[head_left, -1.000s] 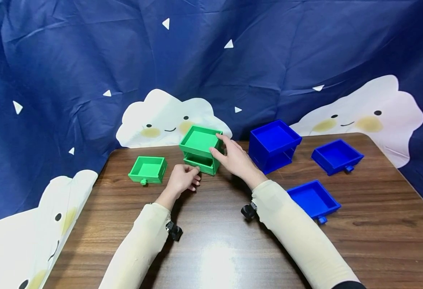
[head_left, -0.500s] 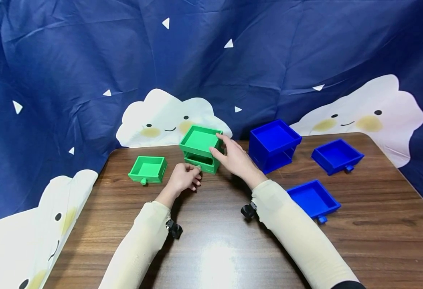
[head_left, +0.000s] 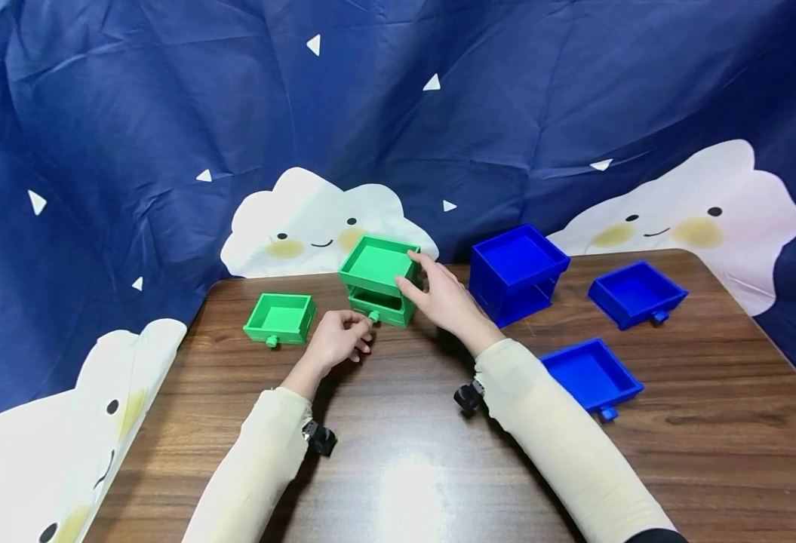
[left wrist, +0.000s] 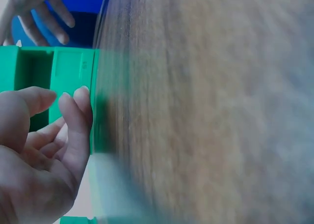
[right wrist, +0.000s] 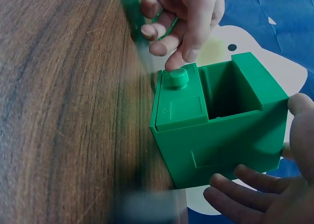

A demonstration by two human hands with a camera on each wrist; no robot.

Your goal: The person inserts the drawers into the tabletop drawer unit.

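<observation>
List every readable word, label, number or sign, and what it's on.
None can be read.
Small mark on the front of the green lower drawer: shows in both wrist views, too small and blurred to read.
Backdrop: no lettering seen.

On the wood-grain tabletop you have a blue cabinet, with two knobbed blue drawers to its right. Behind hangs a navy cloth printed with clouds.
</observation>
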